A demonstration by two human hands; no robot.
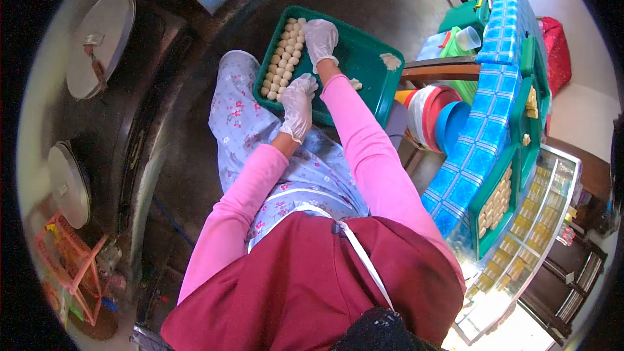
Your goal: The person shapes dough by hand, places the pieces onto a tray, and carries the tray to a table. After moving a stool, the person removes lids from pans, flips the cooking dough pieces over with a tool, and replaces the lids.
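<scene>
A green tray (354, 45) rests across my lap. Rows of small pale dough balls (283, 58), packed side by side, line its left end. My right hand (320, 40), in a clear glove, is at the far end of these rows with its fingers curled down; what they hold is hidden. Lower down, my gloved left hand (299, 101) hovers at the near end of the rows, fingers drawn together, their contents not visible. A flattened piece of dough (390, 61) lies near the tray's right end, and a smaller scrap (355, 84) sits beside my right sleeve.
At right, a table with a blue checked cloth (478, 130) bears green trays, one with rows of dough pieces (496, 201). A glass display case (520, 234) stands beyond. Basins (452, 123) stand beside the table. Large round lids (101, 44) and an orange rack (71, 260) are at left.
</scene>
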